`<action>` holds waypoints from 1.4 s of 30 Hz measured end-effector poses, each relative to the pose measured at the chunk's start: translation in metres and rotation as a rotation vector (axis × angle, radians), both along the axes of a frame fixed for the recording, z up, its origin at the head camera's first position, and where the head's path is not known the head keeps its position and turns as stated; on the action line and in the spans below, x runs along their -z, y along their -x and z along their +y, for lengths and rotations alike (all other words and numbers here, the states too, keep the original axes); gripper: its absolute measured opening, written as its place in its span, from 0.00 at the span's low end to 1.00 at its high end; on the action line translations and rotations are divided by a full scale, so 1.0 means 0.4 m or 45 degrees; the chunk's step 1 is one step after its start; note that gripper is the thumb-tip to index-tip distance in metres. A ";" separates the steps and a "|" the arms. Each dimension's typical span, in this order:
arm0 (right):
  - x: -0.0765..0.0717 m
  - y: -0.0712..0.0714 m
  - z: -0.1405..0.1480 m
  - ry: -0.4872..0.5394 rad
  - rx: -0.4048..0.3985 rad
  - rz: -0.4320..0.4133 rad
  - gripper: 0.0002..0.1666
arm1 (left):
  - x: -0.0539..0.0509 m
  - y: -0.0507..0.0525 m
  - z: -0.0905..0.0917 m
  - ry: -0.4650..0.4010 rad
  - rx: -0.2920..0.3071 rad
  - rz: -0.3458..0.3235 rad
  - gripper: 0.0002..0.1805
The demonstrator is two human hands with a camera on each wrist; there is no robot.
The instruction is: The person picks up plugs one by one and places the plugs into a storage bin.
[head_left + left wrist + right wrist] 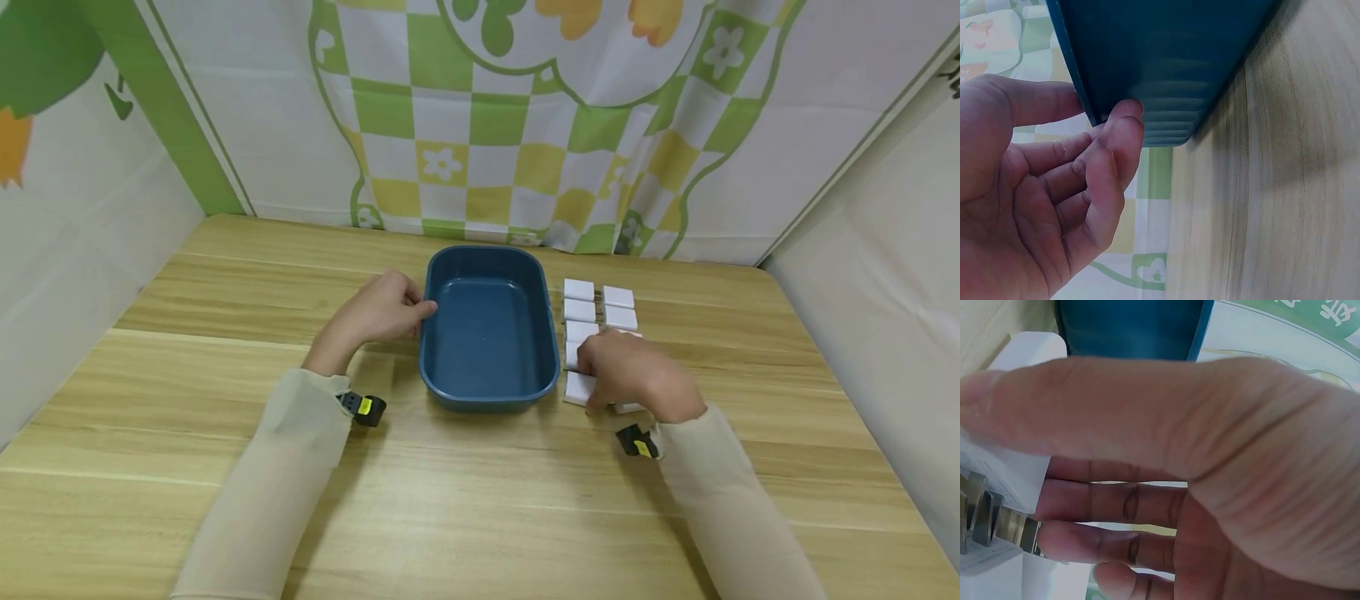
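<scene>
A deep blue plastic bin [483,342] stands on the table. At its left side my left hand [386,308] pinches the rim; in the left wrist view the thumb lies inside the bin wall [1166,56] edge and the curled fingers are outside. To the bin's right lie several white charger plugs [579,289] in two columns, metal prongs between them. My right hand [637,371] is over the near end of these columns, thumb and fingers about the nearest-left charger plug [577,388]. The right wrist view has this white plug [1019,472] between thumb and fingers. Some plugs are hidden under the hand.
The wooden table [480,500] reaches back to a checked green, white and yellow curtain [525,125]. White cloth walls [892,250] flank it on both sides. A small black camera [365,409] sits at each wrist.
</scene>
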State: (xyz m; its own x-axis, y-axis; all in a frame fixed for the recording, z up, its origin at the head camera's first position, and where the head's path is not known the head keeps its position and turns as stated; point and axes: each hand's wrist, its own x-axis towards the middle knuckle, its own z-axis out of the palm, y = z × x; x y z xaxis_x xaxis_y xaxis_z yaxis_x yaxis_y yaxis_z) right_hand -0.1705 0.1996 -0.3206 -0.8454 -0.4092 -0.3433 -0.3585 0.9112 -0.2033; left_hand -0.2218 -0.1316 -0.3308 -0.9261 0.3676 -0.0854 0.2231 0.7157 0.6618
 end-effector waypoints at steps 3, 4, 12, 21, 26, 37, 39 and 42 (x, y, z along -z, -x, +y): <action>0.000 -0.002 0.000 0.012 -0.017 0.010 0.18 | 0.000 0.000 0.000 -0.004 0.002 -0.005 0.19; -0.001 -0.002 0.000 0.014 -0.022 0.014 0.18 | 0.000 0.000 0.000 -0.004 0.002 -0.006 0.20; -0.008 -0.001 0.011 0.026 -0.062 0.039 0.17 | -0.002 -0.001 -0.001 0.010 0.008 -0.013 0.19; -0.027 -0.001 0.025 0.064 -0.120 0.076 0.17 | -0.002 -0.002 -0.003 0.000 0.011 -0.026 0.19; -0.042 -0.005 0.032 0.073 -0.095 0.096 0.17 | 0.000 -0.002 -0.003 -0.002 0.011 -0.029 0.19; -0.066 -0.017 0.035 0.111 -0.101 0.132 0.16 | 0.000 -0.001 -0.004 -0.009 0.014 -0.045 0.19; -0.068 -0.017 0.036 0.111 -0.090 0.135 0.16 | 0.000 0.000 -0.004 -0.006 0.015 -0.039 0.19; -0.075 -0.018 0.037 0.105 -0.075 0.150 0.18 | 0.000 0.001 -0.004 -0.003 0.021 -0.033 0.19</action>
State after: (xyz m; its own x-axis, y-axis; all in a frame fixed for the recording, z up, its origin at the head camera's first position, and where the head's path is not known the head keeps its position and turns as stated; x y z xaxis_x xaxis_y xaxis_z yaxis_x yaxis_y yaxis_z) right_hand -0.1631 0.2144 -0.2907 -0.8514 -0.4822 -0.2063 -0.4369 0.8697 -0.2296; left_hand -0.2222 -0.1334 -0.3307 -0.9174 0.3828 -0.1085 0.2173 0.7105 0.6693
